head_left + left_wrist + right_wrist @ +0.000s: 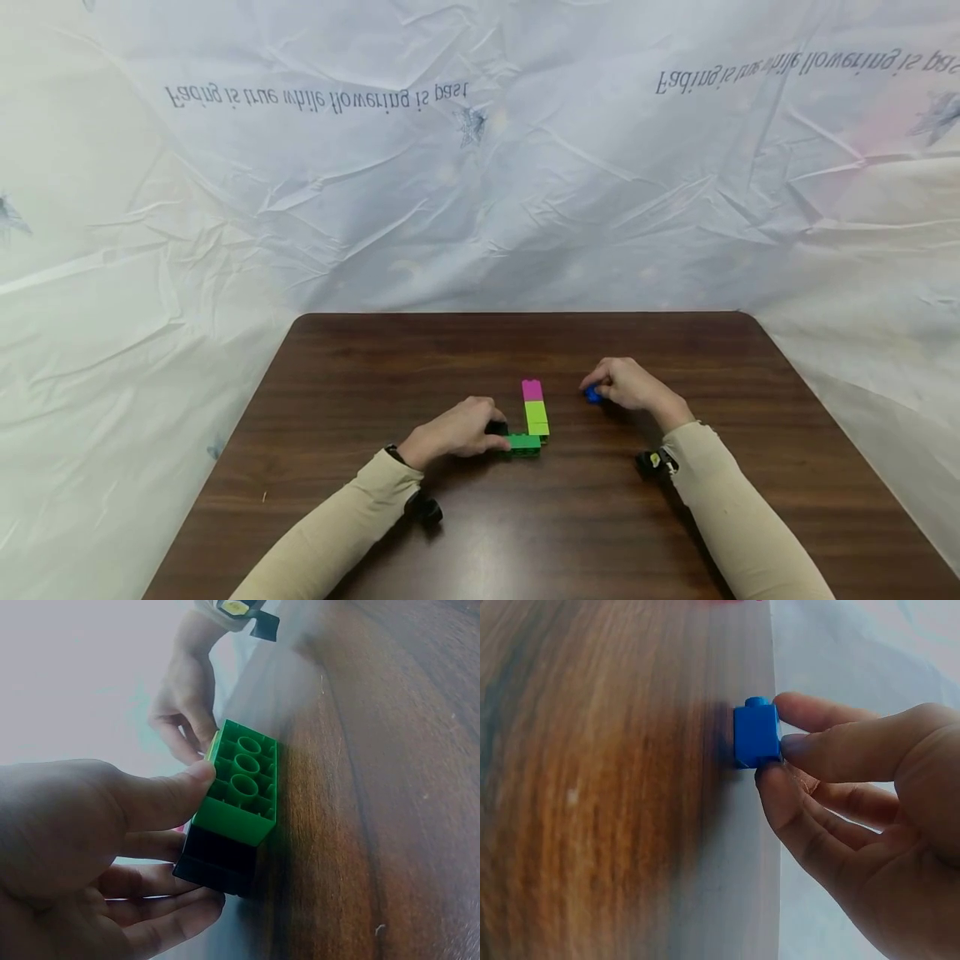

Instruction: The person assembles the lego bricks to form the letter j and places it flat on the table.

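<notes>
My left hand (459, 429) pinches a green toy brick (524, 446), with the thumb on the green edge and the fingers behind a black brick (496, 427). In the left wrist view the green brick (244, 772) lies on its side, its hollow underside with round tubes showing; the black brick (217, 859) adjoins its near end. A lime brick (536, 415) and a magenta brick (532, 390) run in a line away from the green one. To the right, my right hand (633, 386) pinches a small blue brick (756, 735) between thumb and fingertips, at the tabletop.
The brown wooden table (360, 358) has rounded far corners. A pale printed sheet (480, 200) hangs behind it and along both sides. Each wrist wears a strapped-on black camera, one left (425, 508), one right (651, 463).
</notes>
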The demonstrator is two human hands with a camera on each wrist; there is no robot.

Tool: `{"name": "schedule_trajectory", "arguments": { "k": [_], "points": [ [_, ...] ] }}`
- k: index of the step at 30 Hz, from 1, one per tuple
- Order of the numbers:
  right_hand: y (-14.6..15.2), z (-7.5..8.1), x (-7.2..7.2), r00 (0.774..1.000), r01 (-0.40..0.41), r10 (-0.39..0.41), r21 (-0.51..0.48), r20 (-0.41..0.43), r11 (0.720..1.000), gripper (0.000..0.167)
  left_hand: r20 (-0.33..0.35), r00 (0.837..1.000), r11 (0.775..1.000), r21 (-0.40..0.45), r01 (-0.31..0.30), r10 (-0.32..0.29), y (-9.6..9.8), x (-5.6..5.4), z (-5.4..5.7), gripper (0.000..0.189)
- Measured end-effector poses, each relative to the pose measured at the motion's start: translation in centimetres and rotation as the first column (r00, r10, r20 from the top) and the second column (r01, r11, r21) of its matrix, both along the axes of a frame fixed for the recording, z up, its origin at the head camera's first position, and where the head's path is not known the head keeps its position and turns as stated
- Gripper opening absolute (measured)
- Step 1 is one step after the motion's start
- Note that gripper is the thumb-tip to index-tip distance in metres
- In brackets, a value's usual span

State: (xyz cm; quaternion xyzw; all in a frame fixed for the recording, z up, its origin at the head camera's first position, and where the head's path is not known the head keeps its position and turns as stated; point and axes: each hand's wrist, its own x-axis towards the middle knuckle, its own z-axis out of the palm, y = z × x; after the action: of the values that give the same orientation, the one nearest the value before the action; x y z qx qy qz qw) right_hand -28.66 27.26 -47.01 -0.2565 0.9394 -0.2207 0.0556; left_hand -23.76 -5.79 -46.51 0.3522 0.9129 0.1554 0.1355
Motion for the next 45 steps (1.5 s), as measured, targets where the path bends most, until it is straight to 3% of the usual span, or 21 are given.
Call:
{"name": "schedule_trajectory", "arguments": {
  "k": [20,35,45],
  "points": [
    [-0.2,0.0,0.0,0.999,0.026,-0.026,0.009,0.031,1.000,0.025,0.010,1.000,1.000,0.004,0.006,-0.006,-0.3,-0.3,0.0,0.049],
    [-0.7,-0.1,-0.6,0.997,0.071,-0.071,0.014,0.007,0.997,0.021,0.003,1.000,1.000,0.012,0.017,-0.017,-0.4,-0.7,0.1,0.047],
    [-1.6,-0.2,-0.9,0.990,0.133,-0.134,0.007,0.035,0.991,0.016,0.015,1.000,1.000,0.017,0.020,-0.020,-0.5,-0.7,0.1,0.047]
  ]
}}
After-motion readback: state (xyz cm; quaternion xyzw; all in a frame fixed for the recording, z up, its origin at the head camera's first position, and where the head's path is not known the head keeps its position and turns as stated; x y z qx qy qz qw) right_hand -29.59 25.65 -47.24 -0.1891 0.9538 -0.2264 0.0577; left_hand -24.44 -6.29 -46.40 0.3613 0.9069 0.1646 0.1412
